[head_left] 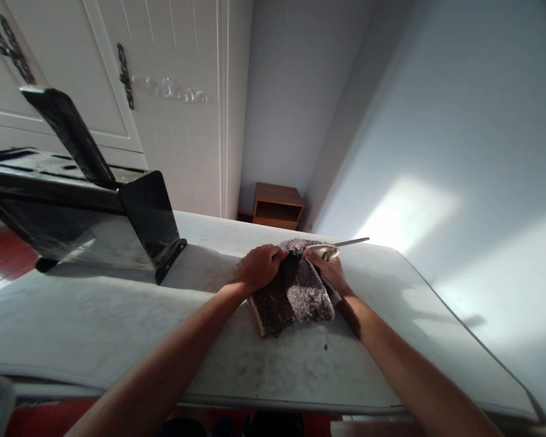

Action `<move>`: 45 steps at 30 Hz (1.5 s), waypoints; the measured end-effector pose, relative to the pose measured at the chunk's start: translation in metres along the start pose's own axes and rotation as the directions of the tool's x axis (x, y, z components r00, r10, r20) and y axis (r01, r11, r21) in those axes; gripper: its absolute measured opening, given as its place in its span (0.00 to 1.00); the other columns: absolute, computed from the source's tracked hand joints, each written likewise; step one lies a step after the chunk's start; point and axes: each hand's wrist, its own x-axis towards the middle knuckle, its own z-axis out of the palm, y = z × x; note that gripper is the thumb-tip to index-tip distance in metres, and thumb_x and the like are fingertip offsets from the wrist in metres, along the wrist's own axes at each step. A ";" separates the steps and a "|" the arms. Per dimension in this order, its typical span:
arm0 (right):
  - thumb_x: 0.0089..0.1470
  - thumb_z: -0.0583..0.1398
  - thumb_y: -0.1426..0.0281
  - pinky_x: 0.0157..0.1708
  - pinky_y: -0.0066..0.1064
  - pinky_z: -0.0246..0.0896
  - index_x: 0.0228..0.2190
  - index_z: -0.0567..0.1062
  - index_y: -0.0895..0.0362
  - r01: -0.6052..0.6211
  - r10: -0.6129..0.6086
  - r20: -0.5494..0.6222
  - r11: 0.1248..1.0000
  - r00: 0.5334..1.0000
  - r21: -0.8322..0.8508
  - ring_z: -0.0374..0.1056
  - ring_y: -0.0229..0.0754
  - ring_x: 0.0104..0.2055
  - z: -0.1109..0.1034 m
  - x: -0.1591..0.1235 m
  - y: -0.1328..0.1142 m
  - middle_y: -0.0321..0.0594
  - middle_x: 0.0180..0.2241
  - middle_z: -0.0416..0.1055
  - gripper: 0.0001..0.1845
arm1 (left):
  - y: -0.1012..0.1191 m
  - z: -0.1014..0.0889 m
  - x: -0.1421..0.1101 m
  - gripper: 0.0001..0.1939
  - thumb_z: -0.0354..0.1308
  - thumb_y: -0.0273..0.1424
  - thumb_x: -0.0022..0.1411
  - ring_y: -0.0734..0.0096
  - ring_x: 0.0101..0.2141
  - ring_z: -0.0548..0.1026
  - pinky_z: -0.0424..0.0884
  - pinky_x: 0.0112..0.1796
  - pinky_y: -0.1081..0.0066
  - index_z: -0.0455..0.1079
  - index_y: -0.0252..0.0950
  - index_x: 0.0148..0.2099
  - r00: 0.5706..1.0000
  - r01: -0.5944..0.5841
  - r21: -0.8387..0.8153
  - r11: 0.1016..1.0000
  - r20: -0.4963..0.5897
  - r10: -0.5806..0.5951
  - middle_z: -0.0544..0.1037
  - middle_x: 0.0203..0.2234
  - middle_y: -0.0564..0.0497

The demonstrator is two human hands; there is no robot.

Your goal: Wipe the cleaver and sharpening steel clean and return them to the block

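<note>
- Bench [118,328], spanning the lower frame: its surface seems a good support for steadying both wrists.
- Black slotted stand [148,209], left of frame: a dark bar rises from its top; the slots' insides can't be made out.
- Wooden box [279,193], upper centre: open-fronted, shadowed inside, contents unclear.
- Fuzzy grey cloth [309,294], lower centre: the right hand's [330,272] fingers grasp its fold; an even grip should limit slipping.
- Thin strip [352,241], right of centre: best kept clear of the knuckles, as its edge may be sharp.
- Small dark piece [295,253], between the hands: the left hand's [260,267] fingers appear clenched on it.
</note>
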 end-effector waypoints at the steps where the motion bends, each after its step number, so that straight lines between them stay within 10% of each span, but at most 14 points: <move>1: 0.33 0.74 0.57 0.36 0.34 0.68 0.32 0.78 0.58 -0.007 0.007 -0.006 1.000 1.000 -0.003 0.73 0.47 0.35 0.000 0.000 0.001 0.41 0.31 0.78 0.25 | 0.001 0.000 0.000 0.18 0.46 0.38 0.69 0.66 0.33 0.73 0.58 0.34 0.69 0.72 0.36 0.32 1.000 0.010 0.013 1.000 0.004 -0.010 0.78 0.31 0.48; 45: 0.36 0.72 0.56 0.37 0.36 0.71 0.33 0.79 0.58 -0.093 0.101 -0.122 0.993 0.987 0.069 0.75 0.48 0.36 -0.002 -0.001 -0.007 0.42 0.34 0.79 0.23 | -0.005 -0.005 0.001 0.10 0.56 0.22 0.55 0.60 0.42 0.69 0.63 0.44 0.62 0.72 0.38 0.39 0.982 0.042 0.124 0.991 -0.185 -0.018 0.74 0.37 0.48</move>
